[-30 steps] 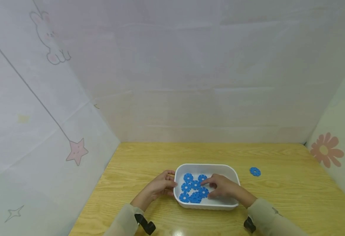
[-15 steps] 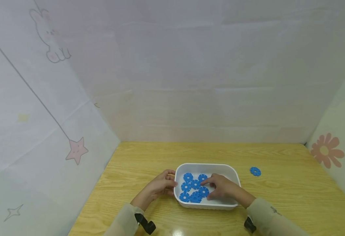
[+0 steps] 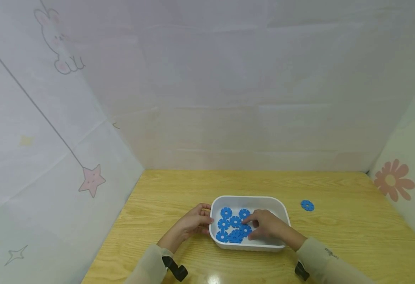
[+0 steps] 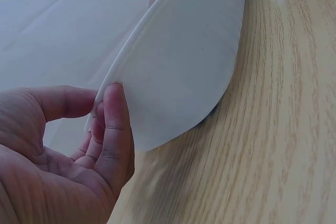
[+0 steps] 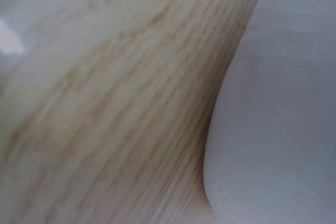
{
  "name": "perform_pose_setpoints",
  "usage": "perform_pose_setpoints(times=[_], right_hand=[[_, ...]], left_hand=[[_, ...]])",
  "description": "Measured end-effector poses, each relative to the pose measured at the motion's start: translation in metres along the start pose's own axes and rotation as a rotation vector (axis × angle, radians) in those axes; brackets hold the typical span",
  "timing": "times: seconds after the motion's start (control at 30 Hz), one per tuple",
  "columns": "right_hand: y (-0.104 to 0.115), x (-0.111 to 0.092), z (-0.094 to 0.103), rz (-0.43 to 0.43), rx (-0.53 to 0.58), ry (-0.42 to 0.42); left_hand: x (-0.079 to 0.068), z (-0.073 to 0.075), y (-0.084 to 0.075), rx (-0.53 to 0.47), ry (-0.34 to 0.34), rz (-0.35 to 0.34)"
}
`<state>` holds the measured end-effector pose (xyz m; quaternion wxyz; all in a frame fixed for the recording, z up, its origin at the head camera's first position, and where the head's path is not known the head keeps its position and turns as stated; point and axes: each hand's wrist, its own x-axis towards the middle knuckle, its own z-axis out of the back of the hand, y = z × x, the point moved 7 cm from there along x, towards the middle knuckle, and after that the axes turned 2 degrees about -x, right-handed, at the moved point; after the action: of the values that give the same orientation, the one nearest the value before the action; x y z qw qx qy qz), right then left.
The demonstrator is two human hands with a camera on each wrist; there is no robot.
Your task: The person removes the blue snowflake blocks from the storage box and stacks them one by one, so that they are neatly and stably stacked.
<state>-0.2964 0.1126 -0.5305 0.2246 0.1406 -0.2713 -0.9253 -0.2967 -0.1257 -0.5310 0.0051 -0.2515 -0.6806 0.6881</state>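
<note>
The white container (image 3: 250,247) sat on the wood-grained tabletop (image 3: 179,185), with several blue notched discs (image 3: 223,224) lying in its left half, some overlapping near the front wall. The person's left hand (image 3: 194,221) pinched the container's left rim between thumb and fingers. The right hand (image 3: 269,226) reached inside, its index finger and thumb spread apart around the edge of the rightmost disc (image 3: 245,230); whether they touched it could not be told. A lone blue disc (image 3: 307,205) lay on the tabletop, to the container's right.
</note>
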Motion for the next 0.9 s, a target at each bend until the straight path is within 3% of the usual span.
perform_pose_setpoints(times=[0.63, 0.9], right_hand=[[0.0023, 0.0013, -0.0016, 0.109, 0.015, -0.006], [0.0034, 0.0004, -0.0015, 0.103, 0.03, 0.002]], left_hand=[[-0.0006, 0.0008, 0.0016, -0.01, -0.008, 0.023], [-0.0011, 0.0011, 0.0016, -0.004, -0.006, 0.021]])
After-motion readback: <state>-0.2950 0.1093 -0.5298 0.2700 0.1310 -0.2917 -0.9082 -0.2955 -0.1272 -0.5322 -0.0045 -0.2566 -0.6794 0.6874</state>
